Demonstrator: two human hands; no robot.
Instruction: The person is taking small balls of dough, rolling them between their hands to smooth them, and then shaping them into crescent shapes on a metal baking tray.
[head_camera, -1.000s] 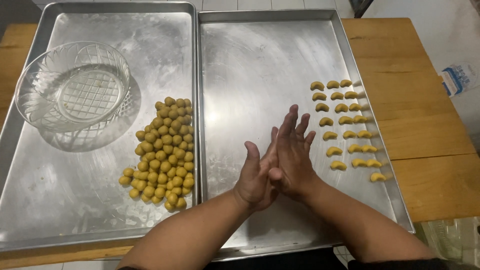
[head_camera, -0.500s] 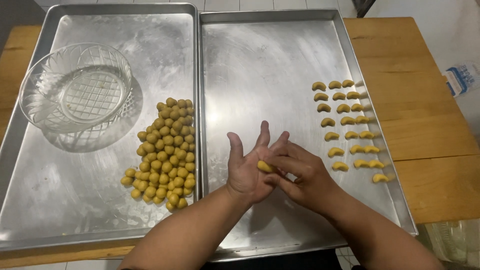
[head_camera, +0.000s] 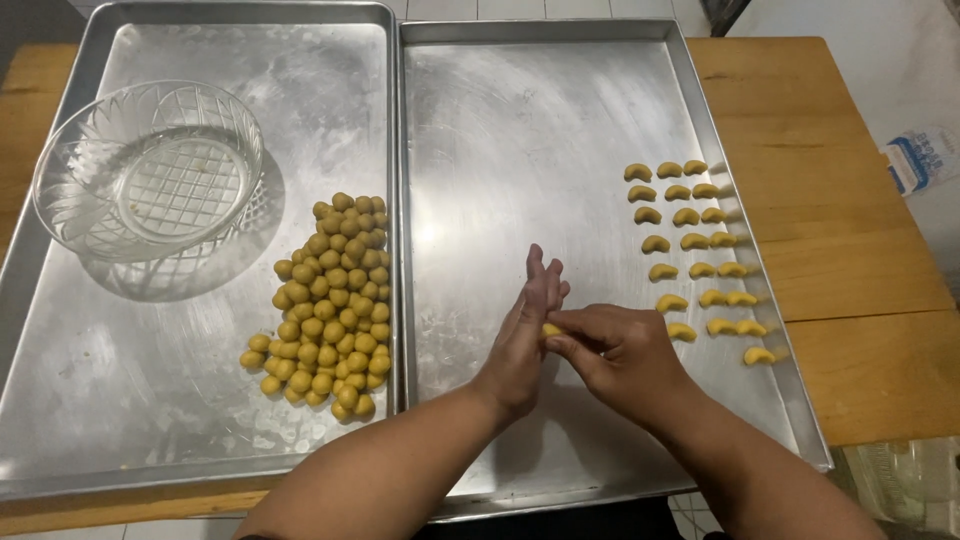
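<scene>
Left hand (head_camera: 522, 340): we hold it flat and edge-up, fingers straight, the dough piece (head_camera: 551, 329) against its palm.
Right hand (head_camera: 612, 352): we pinch that dough piece with the fingertips.
Open room: the right tray (head_camera: 520, 130) is bare above our hands.
Edges: shaped pieces (head_camera: 695, 243) line its right rim.
Package: blue-white packet (head_camera: 918, 158), far right.

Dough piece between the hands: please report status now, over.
Left hand open, palm up on edge; right hand pinching the yellow dough piece against it. Both above the right tray. Shaped pieces lie apart, nothing in the way.
</scene>
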